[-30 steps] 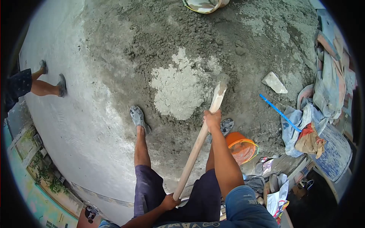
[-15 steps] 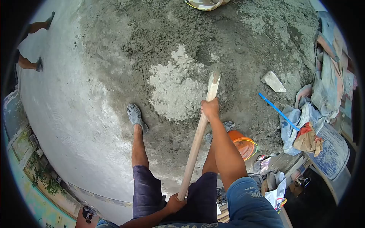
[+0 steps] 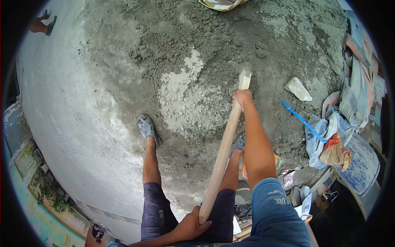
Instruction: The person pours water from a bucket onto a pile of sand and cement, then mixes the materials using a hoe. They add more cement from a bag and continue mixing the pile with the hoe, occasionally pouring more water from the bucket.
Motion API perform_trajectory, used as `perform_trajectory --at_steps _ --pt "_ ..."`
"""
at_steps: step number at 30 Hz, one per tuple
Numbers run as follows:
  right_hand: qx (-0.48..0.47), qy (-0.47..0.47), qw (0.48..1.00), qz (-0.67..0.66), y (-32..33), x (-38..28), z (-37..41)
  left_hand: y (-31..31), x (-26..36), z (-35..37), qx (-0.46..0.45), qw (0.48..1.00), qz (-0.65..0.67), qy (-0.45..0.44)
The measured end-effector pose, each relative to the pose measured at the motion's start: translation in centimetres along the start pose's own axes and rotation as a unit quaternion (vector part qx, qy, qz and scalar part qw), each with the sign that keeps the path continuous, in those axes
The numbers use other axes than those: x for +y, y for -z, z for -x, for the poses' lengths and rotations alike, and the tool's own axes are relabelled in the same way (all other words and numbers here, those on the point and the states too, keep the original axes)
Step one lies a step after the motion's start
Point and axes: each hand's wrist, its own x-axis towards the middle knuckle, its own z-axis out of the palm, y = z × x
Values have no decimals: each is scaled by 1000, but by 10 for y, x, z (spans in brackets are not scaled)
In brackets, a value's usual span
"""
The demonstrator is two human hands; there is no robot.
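My right hand (image 3: 243,100) is wrapped round the upper part of a long wooden shovel handle (image 3: 225,152), near its far end. Around the butt end, close to my thighs, my left hand (image 3: 192,224) is closed. The handle slants away from me to the right, and its tip meets grey mortar mix (image 3: 222,53). The blade does not show; it seems covered by the mix or too grey to tell apart. Left of the handle lies a patch of pale dry powder (image 3: 189,107), partly covered with darker mix.
A stone block (image 3: 298,89) and a blue strip (image 3: 303,121) lie to the right, beside crumpled sacks (image 3: 354,99). An orange bucket (image 3: 245,171) is mostly behind my right arm. Another bucket (image 3: 222,5) stands at the far edge. A person's legs (image 3: 43,25) show at upper left.
Both hands and the shovel have shifted to the right, the right hand also a little farther away. Darker mix now covers more of the pale powder. The other person's legs moved farther off.
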Motion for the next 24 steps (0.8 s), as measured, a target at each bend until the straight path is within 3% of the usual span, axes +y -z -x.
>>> perform_trajectory --at_steps 1,4,7,10,12,14,15,17,19,21,22,24 --pt "-5 -16 1000 -21 -8 21 29 4 -11 20 -1 1000 -1 31" --pt "3 -23 998 -63 -1 54 91 -19 -79 67 44 998 -37 -14" --pt "15 52 995 -89 16 5 143 -25 -124 47 58 995 29 -80" --pt "64 146 983 -95 43 -81 96 28 -70 -30 7 995 -81 -63" --pt "66 196 975 -84 50 -147 26 66 -12 -93 68 981 -64 -169" --pt "80 200 976 -23 41 -198 -24 71 34 -108 81 980 -61 -172" --pt "69 159 985 19 30 -199 -47 63 56 -92 67 986 -1 -155" --pt "-19 74 994 76 -14 -140 -48 39 56 -49 64 988 90 -111" --pt "-31 24 995 97 -56 -76 -22 12 39 -3 78 985 117 -98" --pt "-52 -22 997 48 -58 -39 6 20 35 44 90 984 151 16" --pt "-52 -34 998 12 -51 -27 15 35 49 59 73 982 172 1" --pt "-38 -57 997 -46 -34 -4 36 44 47 80 57 998 6 -20"
